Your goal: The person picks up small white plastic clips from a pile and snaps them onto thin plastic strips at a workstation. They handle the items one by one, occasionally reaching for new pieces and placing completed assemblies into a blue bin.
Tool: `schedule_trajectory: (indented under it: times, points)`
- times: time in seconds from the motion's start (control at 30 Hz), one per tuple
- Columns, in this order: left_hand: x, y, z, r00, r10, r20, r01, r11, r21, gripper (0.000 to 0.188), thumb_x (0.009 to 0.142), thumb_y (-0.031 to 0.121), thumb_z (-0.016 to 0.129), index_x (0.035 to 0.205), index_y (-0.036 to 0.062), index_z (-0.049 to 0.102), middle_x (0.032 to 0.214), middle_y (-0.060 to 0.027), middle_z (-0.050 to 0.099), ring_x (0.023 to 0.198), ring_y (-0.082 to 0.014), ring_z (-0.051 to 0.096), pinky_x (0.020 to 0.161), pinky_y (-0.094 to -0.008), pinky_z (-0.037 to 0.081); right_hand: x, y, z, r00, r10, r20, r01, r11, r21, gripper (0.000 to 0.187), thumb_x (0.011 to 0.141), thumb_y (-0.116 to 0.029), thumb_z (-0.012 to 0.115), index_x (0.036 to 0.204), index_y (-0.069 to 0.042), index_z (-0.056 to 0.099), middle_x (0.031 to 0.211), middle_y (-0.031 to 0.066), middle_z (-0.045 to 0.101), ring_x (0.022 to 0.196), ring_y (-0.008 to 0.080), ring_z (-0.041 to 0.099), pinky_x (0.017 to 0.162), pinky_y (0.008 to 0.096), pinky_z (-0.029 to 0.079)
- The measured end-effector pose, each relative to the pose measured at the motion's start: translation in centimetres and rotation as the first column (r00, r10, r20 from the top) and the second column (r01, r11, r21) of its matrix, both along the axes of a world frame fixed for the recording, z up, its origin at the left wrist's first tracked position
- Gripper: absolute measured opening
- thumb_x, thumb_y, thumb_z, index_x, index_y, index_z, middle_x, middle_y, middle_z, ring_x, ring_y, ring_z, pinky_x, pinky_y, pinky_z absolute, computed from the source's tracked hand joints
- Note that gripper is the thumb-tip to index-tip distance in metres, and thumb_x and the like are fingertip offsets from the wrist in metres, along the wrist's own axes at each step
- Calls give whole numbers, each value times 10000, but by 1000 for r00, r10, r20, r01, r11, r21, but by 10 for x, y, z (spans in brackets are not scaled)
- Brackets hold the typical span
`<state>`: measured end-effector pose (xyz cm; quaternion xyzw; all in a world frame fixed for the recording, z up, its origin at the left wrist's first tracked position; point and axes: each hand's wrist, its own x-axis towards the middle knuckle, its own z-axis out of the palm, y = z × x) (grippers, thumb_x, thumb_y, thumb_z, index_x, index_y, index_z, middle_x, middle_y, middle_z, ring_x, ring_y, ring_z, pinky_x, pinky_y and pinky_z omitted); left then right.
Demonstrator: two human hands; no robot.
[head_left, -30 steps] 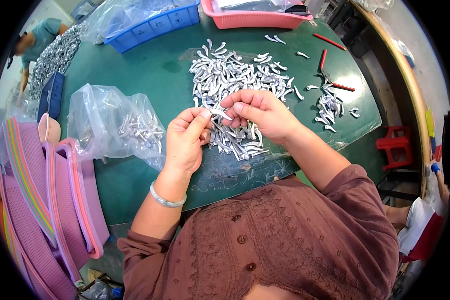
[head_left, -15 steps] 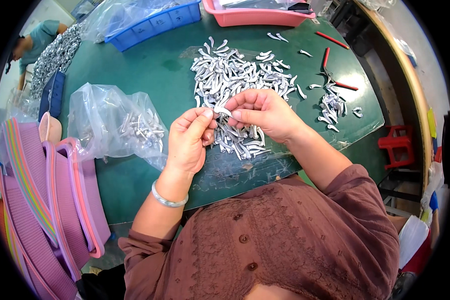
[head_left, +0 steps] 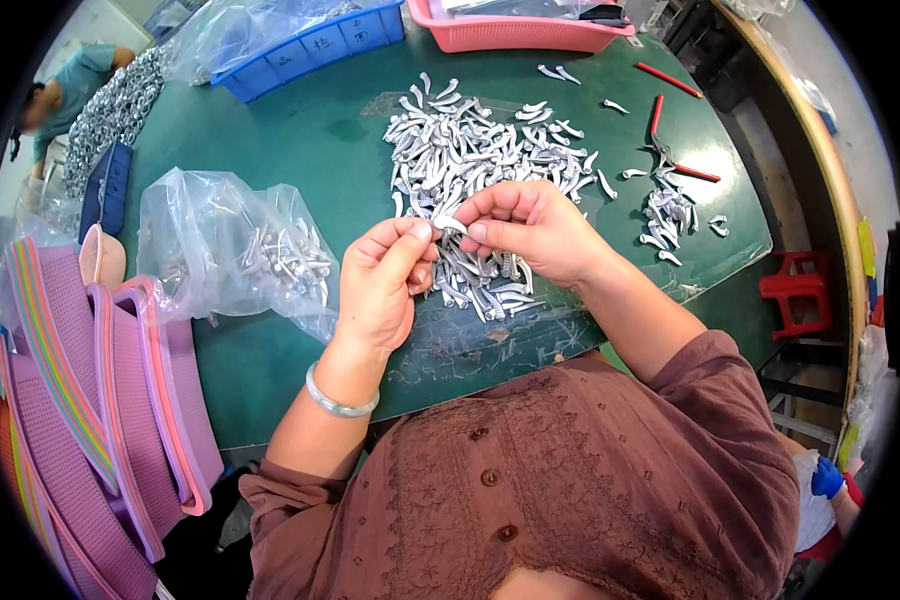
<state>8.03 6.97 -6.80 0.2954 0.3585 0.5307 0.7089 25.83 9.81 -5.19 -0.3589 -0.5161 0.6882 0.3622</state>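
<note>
Between my two hands is a small curved silvery metal piece, held above the near part of a pile. My left hand pinches its left end between thumb and forefinger. At the other end, my right hand grips it with thumb and fingertips, the remaining fingers curled. Beneath and beyond lies a big heap of similar curved metal pieces on the green table. The fingers partly cover the held piece, so its ends are hidden.
A clear plastic bag with metal parts lies on the left. Red-handled pliers and a smaller pile are on the right. Blue and pink baskets stand at the back. Purple baskets crowd the left edge; a person is far left.
Both hands keep their grip on the metal piece, with barely any shift. At the lower right edge, a blue-gloved hand shows more plainly now.
</note>
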Motion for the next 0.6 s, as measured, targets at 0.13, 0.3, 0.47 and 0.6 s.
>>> schedule_trajectory:
  times: [0.13, 0.3, 0.47, 0.6]
  points:
    - [0, 0, -2, 1000, 0, 7, 0, 1000, 8, 95, 821, 92, 524, 816, 13, 577, 662, -29, 540, 492, -56, 417, 440, -175, 311, 0, 0, -1, 1000, -12, -7, 12, 1000, 12, 162, 775, -2, 535, 929, 24, 576, 794, 56, 606, 734, 100, 582, 673, 217, 467]
    - [0, 0, 0, 1000, -4, 17, 4, 1000, 12, 98, 821, 101, 528, 822, 16, 577, 666, -25, 539, 497, -56, 414, 446, -176, 311, -1, -1, -5, 999, -41, -3, 41, 996, 83, 164, 767, 7, 544, 927, 20, 577, 795, 53, 605, 731, 94, 578, 672, 213, 465]
    - [3, -1, 2, 1000, 23, -12, -23, 1000, -1, 93, 819, 110, 538, 827, 28, 580, 680, -24, 541, 505, -57, 409, 449, -178, 309, -4, -5, -3, 959, -228, 169, 105, 839, 534, 190, 747, 1, 570, 937, 3, 569, 777, 48, 605, 727, 97, 576, 655, 225, 465]
    - [3, 0, -1, 1000, 19, -8, -19, 1000, -9, 86, 815, 111, 545, 840, 37, 581, 689, -25, 544, 513, -65, 410, 454, -186, 312, -6, -6, -6, 941, -310, 138, 121, 685, 718, 212, 723, 7, 578, 934, -11, 566, 762, 67, 595, 708, 145, 587, 637, 245, 466]
